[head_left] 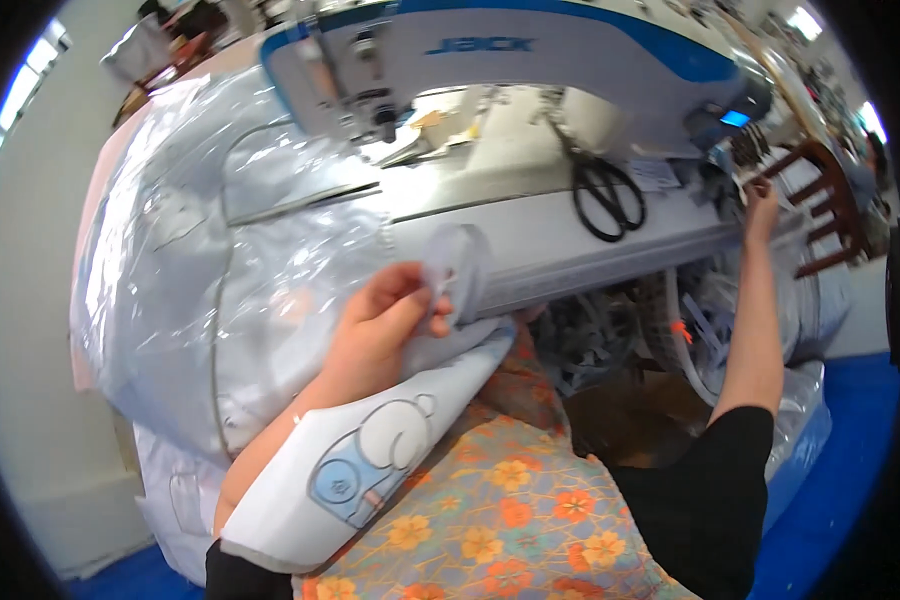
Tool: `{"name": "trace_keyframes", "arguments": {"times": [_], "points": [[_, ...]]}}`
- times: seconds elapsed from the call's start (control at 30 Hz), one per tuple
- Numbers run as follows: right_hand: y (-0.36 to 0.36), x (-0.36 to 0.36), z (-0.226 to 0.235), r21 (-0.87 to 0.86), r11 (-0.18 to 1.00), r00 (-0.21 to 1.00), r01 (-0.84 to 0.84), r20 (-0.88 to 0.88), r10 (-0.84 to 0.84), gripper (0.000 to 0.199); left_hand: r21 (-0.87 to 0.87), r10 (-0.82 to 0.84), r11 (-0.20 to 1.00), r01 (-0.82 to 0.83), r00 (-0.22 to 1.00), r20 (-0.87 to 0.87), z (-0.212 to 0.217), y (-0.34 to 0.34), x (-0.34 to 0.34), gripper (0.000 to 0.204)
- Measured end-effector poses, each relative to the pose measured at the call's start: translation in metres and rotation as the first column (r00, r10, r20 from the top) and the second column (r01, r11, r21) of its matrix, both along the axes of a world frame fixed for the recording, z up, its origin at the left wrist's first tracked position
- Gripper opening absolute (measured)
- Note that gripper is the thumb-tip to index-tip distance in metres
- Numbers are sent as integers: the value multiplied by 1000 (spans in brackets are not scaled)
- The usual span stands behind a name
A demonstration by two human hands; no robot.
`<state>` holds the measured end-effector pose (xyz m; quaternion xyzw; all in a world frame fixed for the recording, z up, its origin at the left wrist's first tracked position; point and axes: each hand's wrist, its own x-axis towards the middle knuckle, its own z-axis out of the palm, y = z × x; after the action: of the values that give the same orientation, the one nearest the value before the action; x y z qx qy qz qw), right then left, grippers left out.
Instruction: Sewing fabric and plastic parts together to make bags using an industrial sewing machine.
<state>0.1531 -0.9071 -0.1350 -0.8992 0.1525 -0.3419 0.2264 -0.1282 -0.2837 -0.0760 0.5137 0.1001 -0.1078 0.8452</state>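
The left hand (pixel 370 330) pinches one translucent ring (pixel 460 258) near centre, the right hand (pixel 761 206) is curled at two o'clock, contents unclear, one pair of scissors (pixel 618 212) between, one sewing machine (pixel 570 62) at twelve.

The person's left hand (pixel 375 325) and right hand (pixel 760 200) are bare; black sleeves (pixel 705 490) show at lower left and lower right, and a greyish garment (pixel 450 470) with orange and yellow flowers (pixel 511 475) fills lower centre.
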Motion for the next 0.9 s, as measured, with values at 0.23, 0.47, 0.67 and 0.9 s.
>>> {"name": "trace_keyframes", "arguments": {"times": [0.23, 0.47, 0.67, 0.9], "points": [[372, -185, 90, 124, 164, 172, -979, 55, 984, 39, 122, -153, 980, 156, 988, -33, 9, 15, -7, 23], [435, -188, 103, 887, -109, -142, -449, 50, 989, 10, 485, -215, 862, 149, 973, 82, 39, 28, -10, 16], [441, -176, 149, 867, -88, -155, -490, 12, 988, 12, 325, -146, 945, 48, 948, 283, 62, 50, -7, 13], [426, -141, 207, 765, -77, -135, -639, -13, 991, 15, 232, -54, 971, -50, 905, 422, 79, 83, 2, 15]]}}
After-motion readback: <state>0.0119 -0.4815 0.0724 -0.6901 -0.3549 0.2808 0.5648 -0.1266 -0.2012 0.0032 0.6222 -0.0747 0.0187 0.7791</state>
